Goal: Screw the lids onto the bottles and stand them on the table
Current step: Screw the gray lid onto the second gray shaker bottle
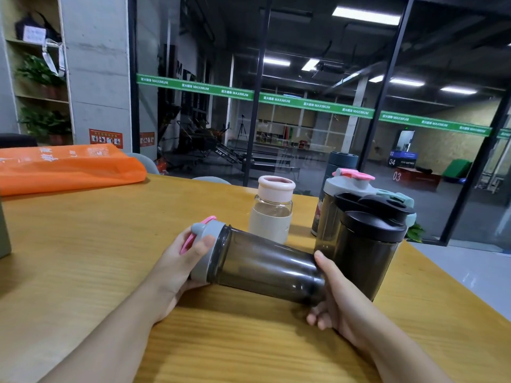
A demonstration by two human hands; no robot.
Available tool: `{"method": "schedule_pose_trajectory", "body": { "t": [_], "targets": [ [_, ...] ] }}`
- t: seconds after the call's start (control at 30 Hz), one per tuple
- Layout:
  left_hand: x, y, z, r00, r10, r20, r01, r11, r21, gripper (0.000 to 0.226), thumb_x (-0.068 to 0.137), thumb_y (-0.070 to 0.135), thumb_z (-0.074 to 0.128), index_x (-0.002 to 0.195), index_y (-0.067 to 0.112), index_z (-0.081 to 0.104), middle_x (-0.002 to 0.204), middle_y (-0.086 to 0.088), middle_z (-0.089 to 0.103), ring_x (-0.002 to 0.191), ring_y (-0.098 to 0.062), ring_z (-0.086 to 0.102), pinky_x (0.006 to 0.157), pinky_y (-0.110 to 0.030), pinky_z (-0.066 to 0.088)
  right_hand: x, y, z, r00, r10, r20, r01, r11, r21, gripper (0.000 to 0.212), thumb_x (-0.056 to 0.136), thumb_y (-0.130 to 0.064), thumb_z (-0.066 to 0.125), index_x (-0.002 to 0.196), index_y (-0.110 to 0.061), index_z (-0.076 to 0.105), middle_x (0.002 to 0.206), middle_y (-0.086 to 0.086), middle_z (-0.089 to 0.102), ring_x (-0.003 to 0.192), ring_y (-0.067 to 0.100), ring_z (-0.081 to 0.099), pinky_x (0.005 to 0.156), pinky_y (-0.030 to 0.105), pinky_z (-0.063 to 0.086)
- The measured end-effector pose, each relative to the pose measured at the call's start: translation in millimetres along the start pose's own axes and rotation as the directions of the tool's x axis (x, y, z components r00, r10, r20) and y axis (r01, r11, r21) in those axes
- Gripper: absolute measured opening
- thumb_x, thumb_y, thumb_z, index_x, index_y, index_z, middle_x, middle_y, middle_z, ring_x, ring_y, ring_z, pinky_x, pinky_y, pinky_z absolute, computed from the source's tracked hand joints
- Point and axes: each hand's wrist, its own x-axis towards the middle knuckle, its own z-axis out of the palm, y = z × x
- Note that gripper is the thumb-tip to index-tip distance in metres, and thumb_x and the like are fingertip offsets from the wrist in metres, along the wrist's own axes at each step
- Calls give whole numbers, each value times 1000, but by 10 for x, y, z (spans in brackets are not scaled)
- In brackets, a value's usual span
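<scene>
A smoky dark shaker bottle [265, 265] lies sideways just above the wooden table [83, 244], held between both hands. My left hand [179, 264] grips its grey lid [206, 252], which has a pink flip cap. My right hand [331, 297] grips the bottle's base end. Behind stand a small glass bottle [272, 210] with a pale pink lid and cream sleeve, a black-lidded shaker [365, 250], a grey-and-pink-lidded shaker [336, 200] and a dark teal bottle [343, 160], all upright with lids on.
An orange bag [69, 167] lies at the table's far left. A grey box corner [4, 233] sits at the left edge. The table's right edge drops to the floor beside a glass wall [304, 106].
</scene>
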Motion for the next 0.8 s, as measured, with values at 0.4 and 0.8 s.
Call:
{"method": "schedule_pose_trajectory", "body": {
  "t": [0.4, 0.8],
  "targets": [
    [38, -22, -8, 999, -18, -51, 18, 1000, 17, 69, 50, 60, 70, 117, 46, 61, 113, 4, 69, 95, -17, 65, 63, -34, 56, -70, -20, -5, 991, -43, 128, 29, 993, 112, 57, 86, -53, 45, 122, -10, 57, 105, 17, 64, 54, 22, 59, 44, 23, 49],
    [57, -45, -34, 995, -20, -101, 22, 1000, 12, 73, 49, 63, 68, 119, 43, 61, 110, 1, 70, 94, -20, 65, 73, -39, 58, -66, -58, -19, 994, -106, 3, 106, 994, -16, 44, 90, -53, 44, 120, -23, 57, 99, 21, 69, 44, 21, 57, 34, 20, 43]
  ]
}}
